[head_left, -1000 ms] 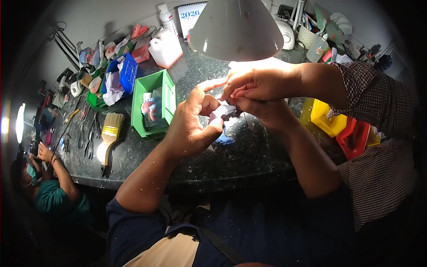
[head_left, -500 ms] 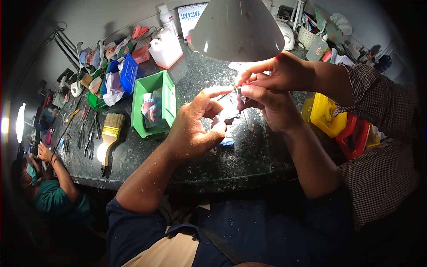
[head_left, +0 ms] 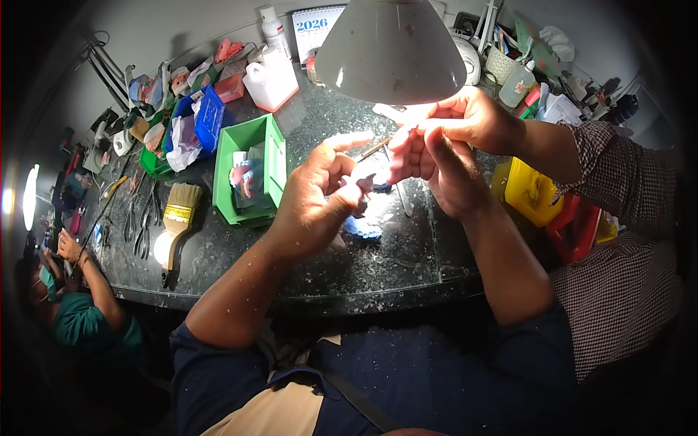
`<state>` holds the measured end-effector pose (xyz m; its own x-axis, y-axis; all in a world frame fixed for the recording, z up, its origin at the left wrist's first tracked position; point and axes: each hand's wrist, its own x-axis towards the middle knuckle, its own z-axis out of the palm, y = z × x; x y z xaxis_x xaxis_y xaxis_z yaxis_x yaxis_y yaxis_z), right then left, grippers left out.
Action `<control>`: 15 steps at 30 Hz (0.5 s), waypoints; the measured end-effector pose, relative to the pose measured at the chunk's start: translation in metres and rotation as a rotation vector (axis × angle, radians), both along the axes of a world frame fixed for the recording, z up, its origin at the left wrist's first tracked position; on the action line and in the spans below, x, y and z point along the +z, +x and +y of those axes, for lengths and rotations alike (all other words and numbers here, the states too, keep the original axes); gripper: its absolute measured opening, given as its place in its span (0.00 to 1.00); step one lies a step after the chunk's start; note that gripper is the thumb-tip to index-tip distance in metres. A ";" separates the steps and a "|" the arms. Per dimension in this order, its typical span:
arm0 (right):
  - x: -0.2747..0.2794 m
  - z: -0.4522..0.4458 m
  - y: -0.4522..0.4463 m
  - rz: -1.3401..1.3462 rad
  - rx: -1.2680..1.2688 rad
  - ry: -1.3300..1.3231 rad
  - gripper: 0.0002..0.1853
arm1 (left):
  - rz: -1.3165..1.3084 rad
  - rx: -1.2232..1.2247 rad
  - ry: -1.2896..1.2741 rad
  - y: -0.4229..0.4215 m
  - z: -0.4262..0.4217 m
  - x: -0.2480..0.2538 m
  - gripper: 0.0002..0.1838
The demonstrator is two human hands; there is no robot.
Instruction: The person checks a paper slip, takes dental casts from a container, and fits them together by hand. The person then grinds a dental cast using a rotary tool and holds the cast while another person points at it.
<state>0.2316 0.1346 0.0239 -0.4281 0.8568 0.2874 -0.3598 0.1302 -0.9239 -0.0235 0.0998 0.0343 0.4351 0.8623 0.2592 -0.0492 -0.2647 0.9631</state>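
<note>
My left hand [head_left: 309, 196] pinches a small, irregular pale pinkish-grey piece [head_left: 366, 182] between thumb and fingers; its kind is unclear. My right hand [head_left: 452, 174] is turned palm up with its fingers apart, and nothing shows in its grip. A co-worker's hand [head_left: 476, 120] reaches in from the right, just above mine, pinching something small and dark that I cannot make out. A thin brownish rod [head_left: 374, 150] is between the hands; whether it is held is unclear. Below them, a blue toothed piece [head_left: 362, 229] lies on the dusty dark bench [head_left: 320, 272] in bright lamplight.
A lamp shade [head_left: 392, 54] hangs over the hands. Leftward are a green bin [head_left: 278, 171] holding a dental model [head_left: 242, 178], a brush [head_left: 177, 221], pliers [head_left: 148, 221], and a blue bin [head_left: 211, 120]. Yellow [head_left: 529, 192] and red [head_left: 574, 229] bins stand right.
My right hand has loosened its pinch on a small piece and turned its palm up. The co-worker's hand has drawn slightly right, still pinching. My left hand has shifted slightly left with its piece.
</note>
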 end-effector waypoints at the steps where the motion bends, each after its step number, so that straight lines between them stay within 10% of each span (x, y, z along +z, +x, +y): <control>1: 0.002 -0.001 -0.001 -0.013 -0.007 -0.041 0.31 | -0.070 -0.007 -0.056 0.001 0.001 0.000 0.36; 15: 0.005 -0.004 -0.011 0.079 -0.155 -0.094 0.27 | -0.374 0.003 -0.330 0.002 0.010 -0.005 0.31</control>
